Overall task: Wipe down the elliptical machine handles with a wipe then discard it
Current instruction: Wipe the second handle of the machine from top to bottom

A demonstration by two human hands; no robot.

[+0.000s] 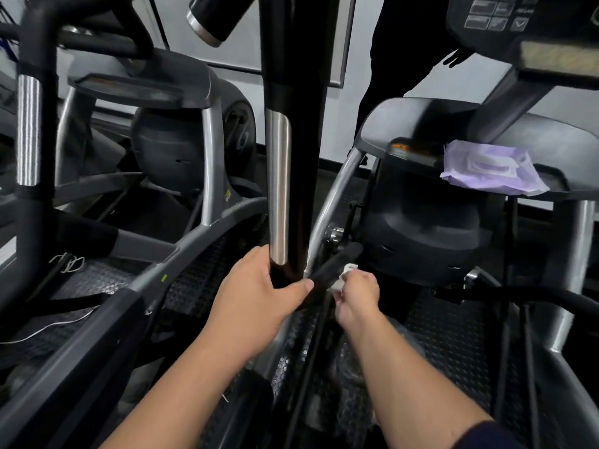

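1. Forearms nearest; left hand (pixel 259 286) grip curls round handle (pixel 291 157) base, steadying it.
2. Right hand (pixel 355 294) grip pinches wipe (pixel 345 275) against lower bar (pixel 334 265).
3. Judgement: wrap wipe fully, stroke along bar, then upward.

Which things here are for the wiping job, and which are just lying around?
For the job:
- white wipe, pinched in the right hand
- black handle, held low down by the left hand
- purple wipes pack, on the machine's cover

Just lying about:
- the other machine on the left
- console buttons
- loose cords on the floor
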